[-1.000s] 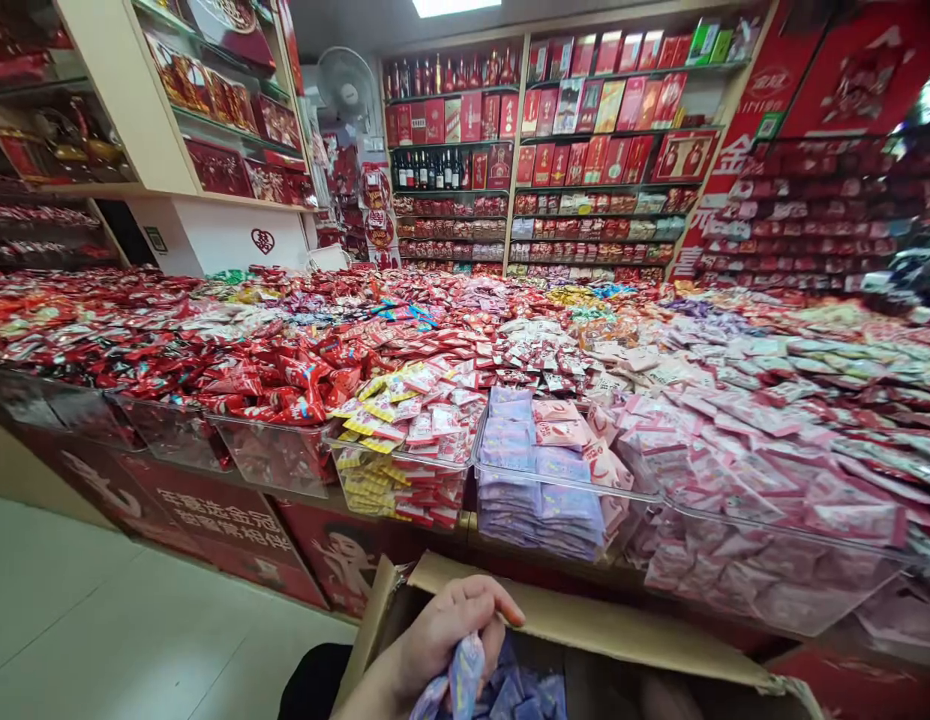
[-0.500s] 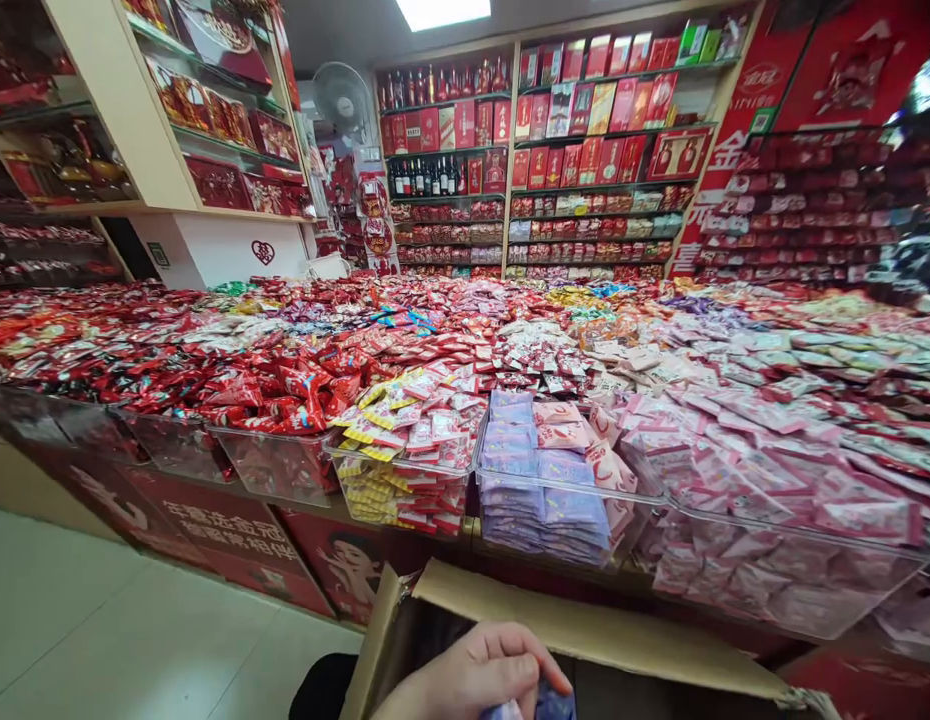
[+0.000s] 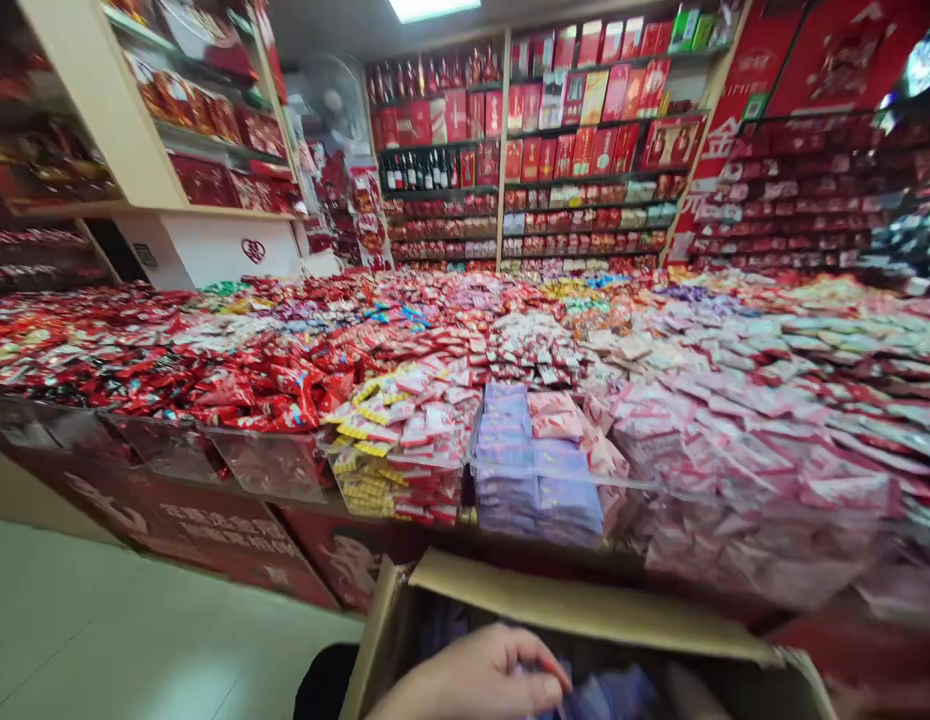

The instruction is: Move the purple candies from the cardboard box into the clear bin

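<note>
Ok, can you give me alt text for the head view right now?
The left hand is at blurred purple packets in an open cardboard box. Beyond it, stacked lilac packets stand at the front of a wide display of mostly red, white and pink packets; shelves of boxes and bottles stand behind.

Box cut off, purple packets blurred, left hand perhaps hiding some

ceiling light: lit | fan: blurred | dark bottles: upright, in a row
</note>
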Available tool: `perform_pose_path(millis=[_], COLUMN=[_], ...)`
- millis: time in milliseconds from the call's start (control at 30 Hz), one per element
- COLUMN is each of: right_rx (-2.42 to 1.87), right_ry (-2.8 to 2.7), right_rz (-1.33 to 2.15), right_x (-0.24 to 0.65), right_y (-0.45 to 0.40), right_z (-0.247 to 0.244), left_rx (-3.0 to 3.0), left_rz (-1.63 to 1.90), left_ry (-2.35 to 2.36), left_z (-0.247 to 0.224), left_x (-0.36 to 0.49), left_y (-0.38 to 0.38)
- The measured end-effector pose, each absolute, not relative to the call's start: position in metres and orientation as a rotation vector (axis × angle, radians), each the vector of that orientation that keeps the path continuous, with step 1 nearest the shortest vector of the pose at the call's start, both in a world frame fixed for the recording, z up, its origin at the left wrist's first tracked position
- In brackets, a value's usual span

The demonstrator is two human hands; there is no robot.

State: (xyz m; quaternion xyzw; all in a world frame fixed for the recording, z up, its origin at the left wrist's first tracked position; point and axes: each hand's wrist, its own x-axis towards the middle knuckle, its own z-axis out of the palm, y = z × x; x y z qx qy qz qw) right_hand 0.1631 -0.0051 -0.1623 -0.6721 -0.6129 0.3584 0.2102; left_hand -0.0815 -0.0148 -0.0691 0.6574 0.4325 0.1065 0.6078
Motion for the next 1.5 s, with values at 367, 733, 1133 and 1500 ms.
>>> perform_pose_path(millis=[367, 733, 1133, 1500], right_rx=[-1.167, -1.226, -1.334, -1.347], right_ry=[-0.819, -0.54, -0.931, -1.051], right_rz=[1.81, 1.679, 1.73, 1.254], right_x=[0.125, 0.102, 0.149, 0.161], right_y=[-0.047, -0.05, -0.063, -0.076], right_z=[-0.134, -0.144, -0.153, -0.068], left_rx=[1.769, 1.737, 1.946, 2.184], left_rz=[0.15, 0.233, 0.246, 0.328], left_ry=[1.083, 1.209, 1.459, 1.0], left_z=[-0.089, -0.096, -0.112, -0.089], left_x=[-0.06, -0.058, -0.07, -0.069], left_y=[-0.016, -0.016, -0.018, -0.013])
